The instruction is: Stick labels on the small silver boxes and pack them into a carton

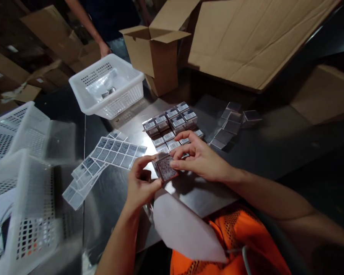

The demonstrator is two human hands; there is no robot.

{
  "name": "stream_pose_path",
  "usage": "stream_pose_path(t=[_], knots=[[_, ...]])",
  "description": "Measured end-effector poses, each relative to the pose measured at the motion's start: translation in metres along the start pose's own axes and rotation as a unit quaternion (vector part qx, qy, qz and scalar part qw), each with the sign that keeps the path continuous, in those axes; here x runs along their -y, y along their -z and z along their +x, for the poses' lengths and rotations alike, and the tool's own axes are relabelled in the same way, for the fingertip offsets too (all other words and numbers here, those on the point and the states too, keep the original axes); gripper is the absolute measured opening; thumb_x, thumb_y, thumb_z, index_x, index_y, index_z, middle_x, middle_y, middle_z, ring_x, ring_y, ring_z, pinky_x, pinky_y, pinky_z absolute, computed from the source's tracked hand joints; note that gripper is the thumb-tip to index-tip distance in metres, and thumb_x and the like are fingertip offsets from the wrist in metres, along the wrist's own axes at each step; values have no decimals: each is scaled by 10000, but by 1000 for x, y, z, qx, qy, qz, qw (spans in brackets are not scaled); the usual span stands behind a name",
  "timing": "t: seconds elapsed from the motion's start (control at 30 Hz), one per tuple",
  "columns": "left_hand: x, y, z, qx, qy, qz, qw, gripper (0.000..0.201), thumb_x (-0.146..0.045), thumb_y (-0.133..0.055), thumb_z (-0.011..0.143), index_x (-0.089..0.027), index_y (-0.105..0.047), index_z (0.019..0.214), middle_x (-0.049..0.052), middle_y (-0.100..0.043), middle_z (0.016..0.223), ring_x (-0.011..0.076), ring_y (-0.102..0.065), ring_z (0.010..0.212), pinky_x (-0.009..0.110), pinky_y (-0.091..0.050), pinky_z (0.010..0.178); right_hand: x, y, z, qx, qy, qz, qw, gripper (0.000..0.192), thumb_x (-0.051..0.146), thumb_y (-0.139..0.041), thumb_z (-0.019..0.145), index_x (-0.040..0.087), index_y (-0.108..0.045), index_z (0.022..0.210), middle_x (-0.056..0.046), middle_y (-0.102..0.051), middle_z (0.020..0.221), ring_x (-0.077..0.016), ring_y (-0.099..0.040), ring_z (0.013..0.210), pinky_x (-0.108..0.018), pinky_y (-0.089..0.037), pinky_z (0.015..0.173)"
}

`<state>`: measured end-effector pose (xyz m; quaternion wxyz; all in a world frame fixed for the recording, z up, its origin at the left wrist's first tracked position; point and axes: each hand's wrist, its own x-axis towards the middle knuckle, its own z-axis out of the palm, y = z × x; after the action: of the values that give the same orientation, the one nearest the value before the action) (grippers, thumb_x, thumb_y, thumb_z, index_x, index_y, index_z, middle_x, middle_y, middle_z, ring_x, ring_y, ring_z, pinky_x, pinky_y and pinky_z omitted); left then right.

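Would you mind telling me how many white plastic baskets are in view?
3: one basket at the table's far side near another person's hand, and two baskets at the left edge. More may sit out of frame.

We hold a small box [165, 168] between both hands over the metal table [275, 149]: our left hand [140, 183] pinches its near corner, our right hand [199, 156] grips its far side. At twelve o'clock from it stands a cluster of labelled boxes [172, 124]; at two o'clock, plain silver boxes [232, 124]. Label sheets [114, 152] lie at nine o'clock. A white basket [107, 88] sits at eleven o'clock, another person's hand [104, 49] just behind it.
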<state>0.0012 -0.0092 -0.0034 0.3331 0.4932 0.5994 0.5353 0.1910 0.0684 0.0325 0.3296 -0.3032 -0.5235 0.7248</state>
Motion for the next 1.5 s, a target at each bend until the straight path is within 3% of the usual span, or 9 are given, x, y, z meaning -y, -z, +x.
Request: stream_pose_path(t=[0.43, 0.63, 0.8, 0.93, 1.03, 1.17, 1.27, 1.37, 1.5], knots=[[0, 0, -1, -7, -12, 0, 1000, 472, -184, -821, 520, -211, -640, 954, 32, -741, 1029, -27, -352, 370, 118, -261, 335, -2, 0, 0, -13, 7, -22, 1000, 532, 254, -814, 697, 251, -426, 1061, 69, -661, 719, -162, -697, 821, -225, -482, 606], [1, -2, -1, -7, -2, 4, 1000, 511, -216, -866, 516, -219, -632, 970, 18, -733, 1034, -31, -333, 365, 126, -242, 312, -6, -4, -2, -26, 25, -10, 999, 602, 253, -842, 684, 250, -403, 1096, 79, -652, 702, -147, -681, 722, -223, -518, 600], [5, 5, -2, 22, 0, -6, 1000, 480, -184, -858, 525, -230, -663, 962, -8, -735, 962, -16, -339, 380, 139, -244, 341, -14, 2, 1, -67, 53, -88, 993, 698, 236, -920, 592, 252, -467, 1123, 106, -564, 681, -124, -651, 700, -208, -545, 610], [9, 16, -4, 81, -6, -23, 996, 478, -165, -849, 530, -259, -707, 977, -19, -732, 873, 13, -356, 401, 158, -253, 372, -14, 12, 8, 56, -49, -43, 996, 848, 204, -967, 456, 240, -535, 1185, 45, -628, 888, -121, -672, 738, -198, -561, 573], [8, 21, -2, 109, -30, 25, 993, 507, -210, -856, 579, -289, -726, 1063, 18, -751, 986, 23, -351, 407, 176, -258, 375, -7, 16, 10, 122, -84, -17, 989, 789, 197, -933, 508, 210, -597, 1222, -7, -666, 1007, -102, -680, 726, -203, -572, 615], [-2, 24, -1, 90, -86, 110, 986, 559, -301, -867, 633, -312, -719, 1172, 74, -708, 1236, 73, -472, 498, 202, -285, 382, 3, 21, -12, 38, 24, -179, 983, 695, 289, -889, 627, 198, -647, 1272, -25, -674, 975, -95, -624, 646, -219, -536, 574], [-8, 23, -2, 58, -96, 127, 986, 456, -369, -816, 728, -283, -722, 1166, 66, -727, 1159, 72, -469, 493, 207, -284, 390, -5, 37, -39, -55, 144, -375, 914, 556, 335, -862, 688, 189, -708, 1202, -54, -690, 959, -172, -637, 793, -320, -564, 733], [-7, 21, -3, -10, -106, 162, 981, 340, -408, -744, 816, -241, -725, 1112, 38, -746, 1053, 36, -374, 423, 211, -318, 413, -25, 70, -56, -153, 220, -570, 776, 372, 287, -784, 764, 195, -745, 1122, -87, -710, 960, -274, -597, 1003, -462, -493, 924], [-2, 20, -1, -146, -128, 222, 955, 253, -385, -608, 930, -217, -710, 1089, 29, -761, 1014, 50, -467, 459, 218, -406, 509, -40, 108, -54, -311, 210, -696, 612, 188, 305, -714, 821, 193, -778, 958, -132, -673, 995, -341, -542, 1047, -528, -442, 905]])
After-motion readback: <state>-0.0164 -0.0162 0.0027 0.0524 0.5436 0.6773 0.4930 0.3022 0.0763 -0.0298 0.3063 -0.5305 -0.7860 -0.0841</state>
